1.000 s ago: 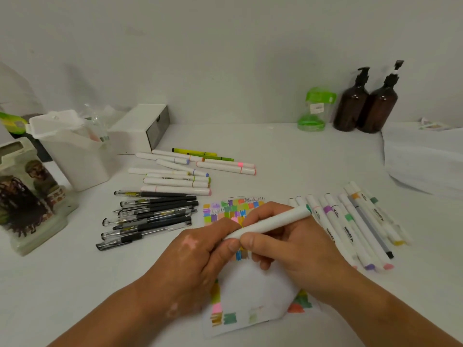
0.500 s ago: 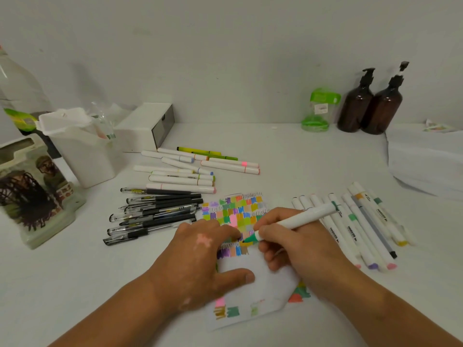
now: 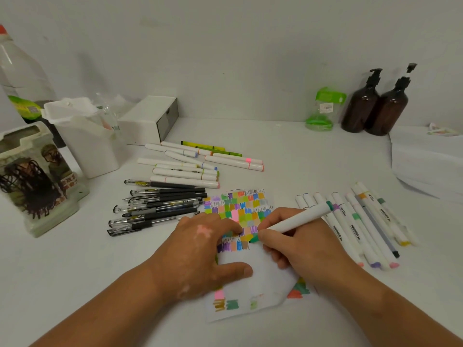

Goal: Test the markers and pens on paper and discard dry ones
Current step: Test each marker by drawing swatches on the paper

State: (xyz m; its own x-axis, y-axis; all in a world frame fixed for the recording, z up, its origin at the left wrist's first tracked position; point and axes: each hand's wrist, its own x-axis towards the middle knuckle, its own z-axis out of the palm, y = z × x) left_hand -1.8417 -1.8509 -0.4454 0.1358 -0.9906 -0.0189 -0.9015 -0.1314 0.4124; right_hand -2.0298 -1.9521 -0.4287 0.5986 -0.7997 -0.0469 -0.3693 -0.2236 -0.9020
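A white paper (image 3: 260, 279) covered in coloured test swatches lies in front of me. My left hand (image 3: 200, 254) rests flat on it, fingers spread. My right hand (image 3: 298, 244) grips a white marker with a green band (image 3: 300, 217), its green tip touching the paper beside a fresh green patch. A row of white markers (image 3: 355, 226) lies to the right of the paper. More white and green markers (image 3: 198, 164) lie behind the paper, and black pens (image 3: 157, 209) lie to its left.
A white bin (image 3: 85, 139), a printed carton (image 3: 32, 181) and a clear bottle (image 3: 20, 76) stand at the left. A white box (image 3: 147, 118) sits at the back. Two brown pump bottles (image 3: 375, 103), a green container (image 3: 323, 111) and stacked paper (image 3: 428, 161) are at the right.
My left hand let go of the marker's end and settled flat on the paper. My right hand lowered the marker's tip to the paper and is laying down green ink.
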